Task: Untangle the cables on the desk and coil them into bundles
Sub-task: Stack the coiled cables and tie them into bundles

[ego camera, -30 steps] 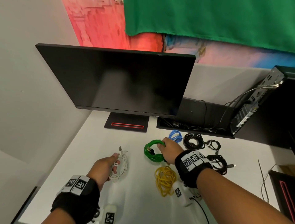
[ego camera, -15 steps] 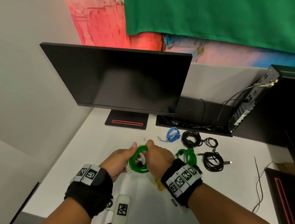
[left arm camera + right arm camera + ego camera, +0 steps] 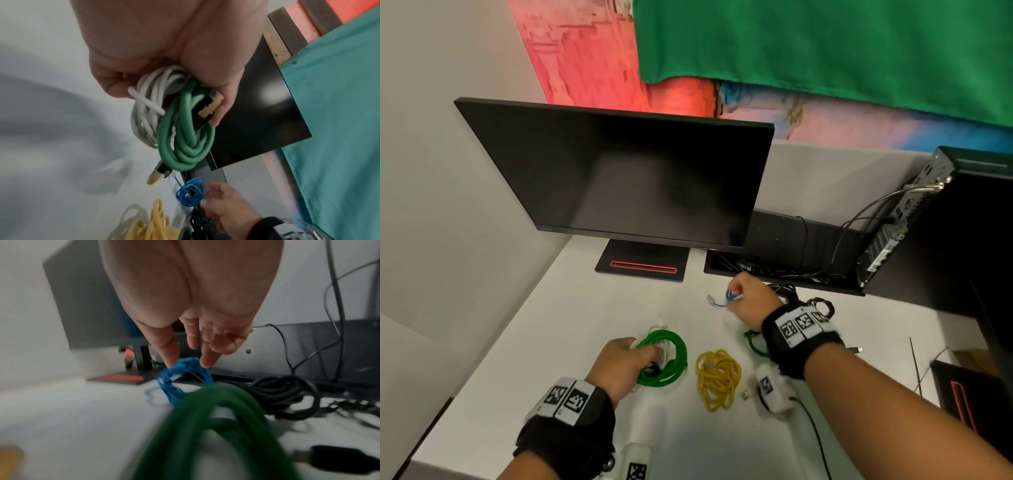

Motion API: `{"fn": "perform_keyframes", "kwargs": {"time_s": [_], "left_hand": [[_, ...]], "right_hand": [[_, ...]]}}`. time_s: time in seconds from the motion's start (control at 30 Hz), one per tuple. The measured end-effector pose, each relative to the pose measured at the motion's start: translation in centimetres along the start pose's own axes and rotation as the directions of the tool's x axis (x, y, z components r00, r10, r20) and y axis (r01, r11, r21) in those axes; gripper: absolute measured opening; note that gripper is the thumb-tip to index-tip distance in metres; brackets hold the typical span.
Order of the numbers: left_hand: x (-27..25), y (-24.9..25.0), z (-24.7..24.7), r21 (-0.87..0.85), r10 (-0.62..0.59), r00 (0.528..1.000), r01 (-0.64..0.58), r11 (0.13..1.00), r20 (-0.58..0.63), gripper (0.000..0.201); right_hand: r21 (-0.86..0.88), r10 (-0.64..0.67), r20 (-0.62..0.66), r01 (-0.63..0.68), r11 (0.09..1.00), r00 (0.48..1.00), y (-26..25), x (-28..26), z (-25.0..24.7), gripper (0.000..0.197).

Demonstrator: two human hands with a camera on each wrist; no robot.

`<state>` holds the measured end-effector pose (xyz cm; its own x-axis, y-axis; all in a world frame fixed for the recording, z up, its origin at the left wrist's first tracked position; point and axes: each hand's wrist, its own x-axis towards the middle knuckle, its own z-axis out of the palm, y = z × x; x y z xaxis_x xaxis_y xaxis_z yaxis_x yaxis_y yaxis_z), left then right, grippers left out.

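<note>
My left hand [image 3: 625, 359] grips two coils together just above the desk: a thick green cable [image 3: 676, 363] [image 3: 185, 129] and a white cable [image 3: 147, 116] behind it. My right hand [image 3: 750, 301] reaches to the back of the desk, where its thumb and a finger pinch the top of a small blue cable coil [image 3: 729, 297] [image 3: 179, 381], which stands on edge. A yellow coil [image 3: 717, 378] lies on the desk between my arms. A second green cable [image 3: 755, 342] [image 3: 216, 426] lies under my right wrist, mostly hidden.
Black cable coils [image 3: 822, 305] [image 3: 287, 395] lie right of my right hand. A monitor [image 3: 637, 178] on a black base [image 3: 642, 265] stands at the back. A black cable tray [image 3: 791, 240] and a small computer [image 3: 900, 219] are at the back right. White desk [image 3: 544, 342].
My right hand passed the green coil to my left hand, which also holds the white coil. It then moved away to the back right, onto the blue coil.
</note>
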<state>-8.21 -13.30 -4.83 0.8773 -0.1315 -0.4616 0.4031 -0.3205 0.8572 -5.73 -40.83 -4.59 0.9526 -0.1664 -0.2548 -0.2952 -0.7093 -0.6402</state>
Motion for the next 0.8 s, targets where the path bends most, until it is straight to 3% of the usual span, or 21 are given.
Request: {"fn": "perform_keyframes", "kwargs": {"time_s": [0.07,0.17,0.23,0.37,0.53,0.67,0.8], "left_hand": [[0.1,-0.4,-0.4,-0.045,-0.001,1.000,0.000,0.999,-0.025,0.037],[0.2,-0.8,-0.9,-0.135,0.015,0.999,-0.020,0.991,-0.041,0.029],[0.2,-1.1,-1.3,-0.174,0.016,0.998,-0.025,0.984,-0.055,0.029],[0.1,-1.8,-2.3,-0.210,-0.002,0.997,-0.014,0.978,-0.075,0.036],[0.2,-1.9,-3.2,-0.212,-0.022,0.993,-0.004,0.977,-0.120,0.043],[0.6,-1.2,-3.4,-0.228,-0.026,0.989,-0.009,0.974,-0.148,0.037],[0.6,-0.1,-2.5,-0.226,-0.007,0.991,-0.023,0.974,-0.132,0.035]], "right_hand": [[-0.267,0.076,-0.048,-0.087,0.960,0.996,1.7,2.2,-0.8,0.047],[-0.480,0.092,0.023,-0.069,0.874,0.996,2.8,4.4,-0.5,0.074],[-0.545,0.061,0.062,-0.017,0.838,0.996,2.7,5.8,-0.3,0.069],[-0.645,0.044,0.152,0.065,0.761,0.987,1.7,7.2,-0.2,0.037],[-0.501,-0.030,0.181,0.119,0.857,0.983,0.4,5.2,-0.9,0.029],[-0.167,-0.182,0.119,0.201,0.965,0.976,-2.1,1.2,-1.7,0.025],[0.178,-0.256,0.088,0.238,0.955,0.963,-4.9,-3.5,-0.3,0.026]]}}
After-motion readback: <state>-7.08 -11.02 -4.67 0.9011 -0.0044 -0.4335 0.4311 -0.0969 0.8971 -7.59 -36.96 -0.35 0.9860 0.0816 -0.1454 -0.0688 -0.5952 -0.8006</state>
